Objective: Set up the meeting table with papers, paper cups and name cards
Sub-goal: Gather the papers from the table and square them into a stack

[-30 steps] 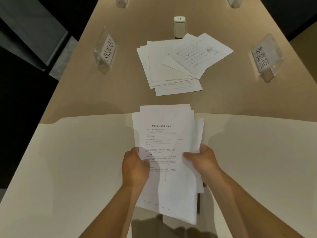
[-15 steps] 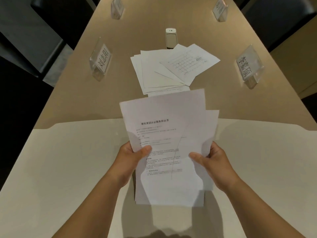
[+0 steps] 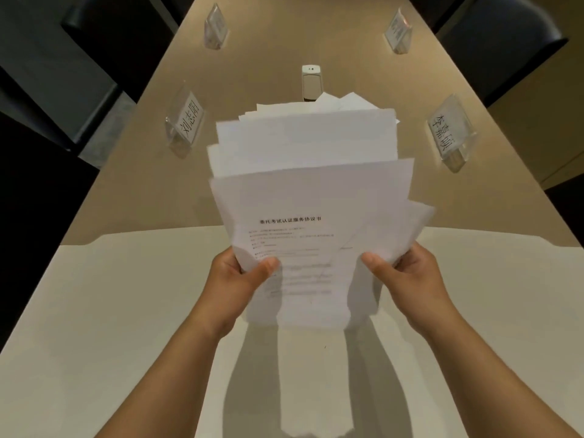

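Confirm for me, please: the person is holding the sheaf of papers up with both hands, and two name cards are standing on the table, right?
Not quite. The head view shows four name cards, not two: near left, near right, far left and far right. The rest holds: the left hand and the right hand both grip the sheaf of papers above the table.

Meeting room, long table, name cards, dark chairs
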Demonstrator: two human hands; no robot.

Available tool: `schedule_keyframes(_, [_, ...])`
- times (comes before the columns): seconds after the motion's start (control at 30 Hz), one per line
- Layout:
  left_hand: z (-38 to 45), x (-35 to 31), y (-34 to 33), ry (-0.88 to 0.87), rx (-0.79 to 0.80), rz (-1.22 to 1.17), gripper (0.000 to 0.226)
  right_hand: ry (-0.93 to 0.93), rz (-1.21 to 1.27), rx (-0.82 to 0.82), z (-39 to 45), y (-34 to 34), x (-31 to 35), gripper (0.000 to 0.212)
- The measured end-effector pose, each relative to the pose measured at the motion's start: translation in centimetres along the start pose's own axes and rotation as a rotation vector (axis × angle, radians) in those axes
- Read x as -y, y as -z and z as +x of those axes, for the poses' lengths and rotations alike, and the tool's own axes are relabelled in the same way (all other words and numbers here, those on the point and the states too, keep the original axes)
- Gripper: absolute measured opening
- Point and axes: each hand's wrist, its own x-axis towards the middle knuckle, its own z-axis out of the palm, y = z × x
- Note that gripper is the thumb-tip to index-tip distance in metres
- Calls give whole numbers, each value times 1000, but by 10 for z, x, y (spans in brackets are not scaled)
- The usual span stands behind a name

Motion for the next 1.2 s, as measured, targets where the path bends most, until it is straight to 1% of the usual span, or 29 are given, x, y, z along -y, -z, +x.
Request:
schedule_keyframes(0.07, [0,3,-3,-6,22,14,27,-2,-38,-64,-2,-6,-6,18])
schedule_keyframes(0.13, [-1,2,-6,-76,11,11,27,43,-95,-144,-8,-12,-3,15])
schedule_keyframes(0.2, [-1,1,-6,-143,-30,-14,26,106,-88,-180,-16,-14,2,15])
schedule_keyframes(0.3, [-3,3,-2,-131,-25,-34,26,101,26,-138,-19,-10,4,24])
schedule_keyframes(0.33, [-2,5,-1,-111,-3,-12,26,72,26,-115,-16,-10,1,24])
schedule_keyframes(0.4, [0,8,-1,-92,33,67,26,7,-41,-106,-10,-9,-4,16])
schedule_keyframes(0.5, [5,1,-4,-139,29,180,26,-15,-69,-130,-2,-9,-5,17])
schedule_keyframes(0.6, [9,-19,-6,-247,-14,316,26,-52,3,-111,5,-7,-2,19])
schedule_keyframes(0.63, [10,-26,-6,-301,-29,416,23,-83,35,-103,7,-6,-2,31])
schedule_keyframes(0.67, [12,-33,-5,-375,-28,560,21,-109,33,-116,10,-4,-3,52])
schedule_keyframes(0.73, [15,-46,-6,-529,20,917,27,-96,-132,-191,13,2,-1,98])
schedule_keyframes(0.77, [15,-51,-7,-593,57,1066,34,-41,-239,-202,13,6,2,114])
schedule_keyframes(0.83, [12,-56,-12,-676,155,1245,48,122,-401,-121,11,10,10,132])
schedule_keyframes(0.87, [10,-59,-16,-681,204,1326,48,170,-437,-50,11,10,14,137])
schedule_keyframes(0.9, [9,-59,-20,-657,250,1405,44,184,-441,18,11,11,17,141])
schedule_keyframes(0.93, [11,-59,-22,-601,297,1459,39,177,-422,84,13,10,18,143])
schedule_keyframes(1.0, [16,-58,-25,-461,389,1507,36,126,-355,180,15,14,16,145])
schedule_keyframes(1.03, [19,-57,-25,-406,415,1509,39,100,-317,201,16,18,12,143])
schedule_keyframes(1.07, [21,-55,-23,-398,421,1502,44,81,-285,204,16,21,8,139])
schedule_keyframes(1.13, [20,-49,-20,-493,378,1456,54,52,-244,141,14,24,-2,124])
schedule_keyframes(1.2, [17,-49,-21,-481,354,1412,51,17,-179,64,11,24,-10,102])
